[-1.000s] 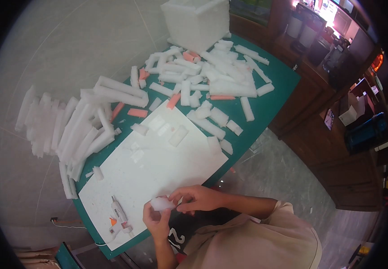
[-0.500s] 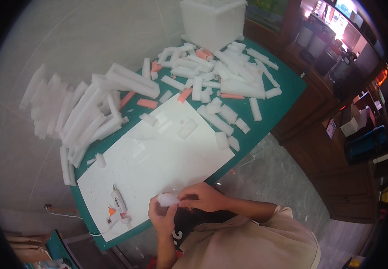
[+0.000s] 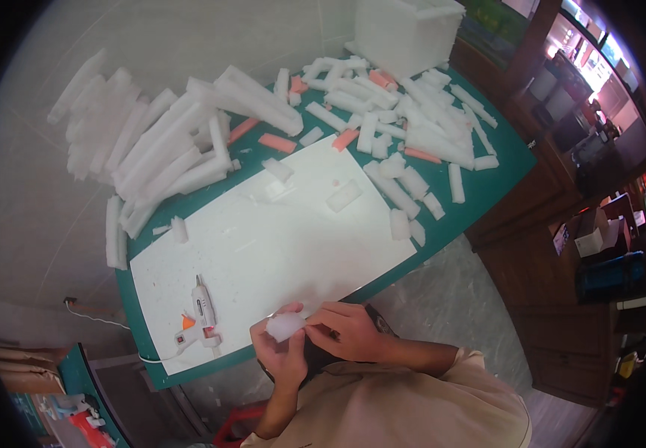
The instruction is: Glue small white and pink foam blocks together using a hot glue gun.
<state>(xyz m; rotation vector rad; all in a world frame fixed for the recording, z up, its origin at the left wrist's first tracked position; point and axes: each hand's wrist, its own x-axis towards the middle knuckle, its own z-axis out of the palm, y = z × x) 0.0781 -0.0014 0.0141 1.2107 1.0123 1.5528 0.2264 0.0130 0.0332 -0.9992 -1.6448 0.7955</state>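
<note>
A small rounded piece of white foam [image 3: 284, 326] is held over the near edge of the table. My left hand [image 3: 283, 358] wraps round it from the left and below, thumb on its near side. From the right, my right hand [image 3: 347, 334] pinches at the foam's right edge; anything tiny between those fingertips is hidden. Left of my hands, a white glue gun [image 3: 203, 308] with an orange trigger rests on a white board [image 3: 263, 257], its cord running off to the left.
Stacked long white foam strips [image 3: 162, 149] fill the left side of the green table [image 3: 502, 160]. Loose white offcuts [image 3: 442, 123] and several pink foam pieces [image 3: 277, 142] lie along the back. A white foam box [image 3: 405, 37] stands at the far end. Wooden cabinets [image 3: 554, 276] are on the right.
The view has shifted, so the table sits further right and higher. My hands still hold the foam piece, which is turned a little and shows more of its face.
</note>
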